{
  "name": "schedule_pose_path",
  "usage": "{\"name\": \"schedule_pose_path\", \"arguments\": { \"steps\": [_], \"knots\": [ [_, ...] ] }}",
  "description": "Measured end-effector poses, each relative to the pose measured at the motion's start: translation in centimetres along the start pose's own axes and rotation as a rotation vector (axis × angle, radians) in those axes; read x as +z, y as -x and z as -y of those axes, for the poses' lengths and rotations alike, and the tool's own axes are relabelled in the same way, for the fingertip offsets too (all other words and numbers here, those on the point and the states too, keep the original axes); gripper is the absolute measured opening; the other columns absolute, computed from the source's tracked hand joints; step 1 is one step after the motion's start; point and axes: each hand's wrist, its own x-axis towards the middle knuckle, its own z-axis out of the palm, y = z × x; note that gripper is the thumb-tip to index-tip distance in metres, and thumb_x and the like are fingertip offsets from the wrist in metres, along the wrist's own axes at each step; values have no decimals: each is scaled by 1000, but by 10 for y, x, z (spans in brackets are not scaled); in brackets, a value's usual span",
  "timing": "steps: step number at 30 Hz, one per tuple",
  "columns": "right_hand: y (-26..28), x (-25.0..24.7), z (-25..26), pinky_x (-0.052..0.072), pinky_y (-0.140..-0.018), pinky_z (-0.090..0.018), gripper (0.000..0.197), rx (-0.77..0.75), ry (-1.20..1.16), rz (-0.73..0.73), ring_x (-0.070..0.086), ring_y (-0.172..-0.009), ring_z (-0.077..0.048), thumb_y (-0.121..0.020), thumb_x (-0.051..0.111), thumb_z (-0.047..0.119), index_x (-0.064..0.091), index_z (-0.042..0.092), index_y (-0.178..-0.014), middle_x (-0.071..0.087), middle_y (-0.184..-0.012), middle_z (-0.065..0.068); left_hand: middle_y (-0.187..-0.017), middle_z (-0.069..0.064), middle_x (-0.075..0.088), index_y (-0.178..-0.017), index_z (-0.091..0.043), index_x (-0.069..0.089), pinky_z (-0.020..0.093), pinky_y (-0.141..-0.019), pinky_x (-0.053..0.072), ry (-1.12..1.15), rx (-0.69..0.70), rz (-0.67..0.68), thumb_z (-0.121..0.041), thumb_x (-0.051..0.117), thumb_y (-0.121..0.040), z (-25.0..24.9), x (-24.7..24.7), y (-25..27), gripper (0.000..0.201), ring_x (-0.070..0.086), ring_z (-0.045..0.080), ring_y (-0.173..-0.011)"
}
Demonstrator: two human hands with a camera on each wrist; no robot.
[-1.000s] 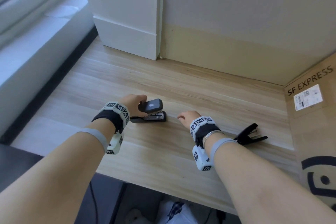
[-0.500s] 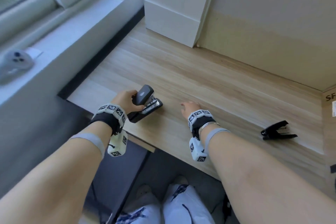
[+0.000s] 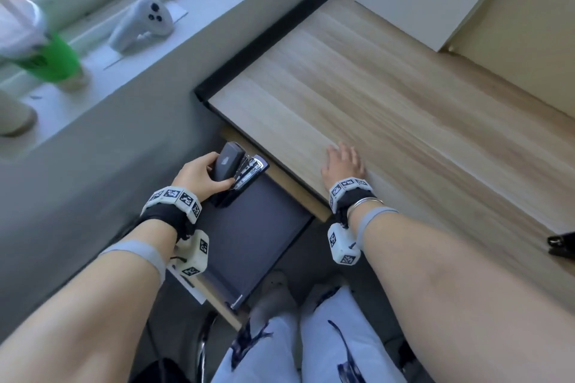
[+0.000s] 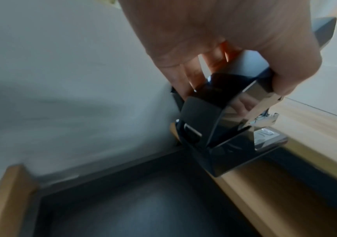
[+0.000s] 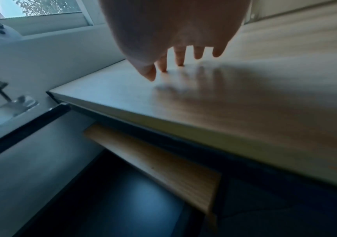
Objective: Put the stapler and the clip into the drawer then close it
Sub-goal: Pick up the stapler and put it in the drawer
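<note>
Two items to stow: stapler (image 3: 236,172) is in hand; clip (image 3: 561,245) lies at the right edge of the head view, on the tabletop (image 3: 389,109), well apart from both hands.
Left hand (image 3: 199,176): fingers (image 4: 186,80) and thumb are curled round the top arm of the stapler, clamped on it from both sides.
Right hand (image 3: 342,165): laid flat on the tabletop near its front edge, fingers (image 5: 179,56) straight and slightly spread, nothing held.
Stapler position: held over the far end of the open drawer (image 3: 255,239), beside the tabletop's front edge; its base is not yet seen resting on the drawer floor.
Stapler attitude: tilted, with the base hanging slightly open from the top arm, as shown in the left wrist view.
Drawer state: pulled out below the tabletop, dark floor, wooden front and sides; no contents are seen in the visible part.
Handling, stapler (judged): rigid, metal and hard plastic, moderately heavy for its size, glossy and so somewhat slippery; hinged, so the base can swing if only the top arm is held.
Grasp point, stapler (judged): across the body near the hinge end, top arm and base squeezed together.
Handling, clip (judged): light, stiff, sprung; detail is too small to confirm.
Grasp point, clip (judged): a pinch across its body should suffice.
Risk (judged): the swinging base may strike the tabletop's edge while being lowered.
</note>
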Motion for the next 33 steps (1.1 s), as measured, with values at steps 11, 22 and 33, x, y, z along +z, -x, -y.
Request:
{"name": "schedule_pose_path", "arguments": {
  "steps": [11,22,33],
  "knots": [
    [2,46,4,7,-121,-46,57,29,96,-247,9,-150,-24,-94,38,30,23,33,-149,13,-162,4,-90,7,62,-88,-14,55,29,-71,41,-187,-123,106,-22,72,-65,98,81,-24,29,59,27,-85],
    [-1,57,0,20,-118,-47,59,6,159,-402,28,-145,-28,-85,33,32,36,32,-144,32,-156,0,-105,22,64,-97,-2,57,37,-78,46,-229,-293,112,-14,74,-68,127,134,-76,36,60,38,-100],
    [-3,59,1,28,-115,-48,60,2,158,-448,38,-140,-30,-81,35,32,43,31,-140,42,-151,0,-114,26,62,-109,1,55,40,-85,49,-263,-362,174,-14,72,-72,141,153,-95,44,58,40,-109]
  ]
}}
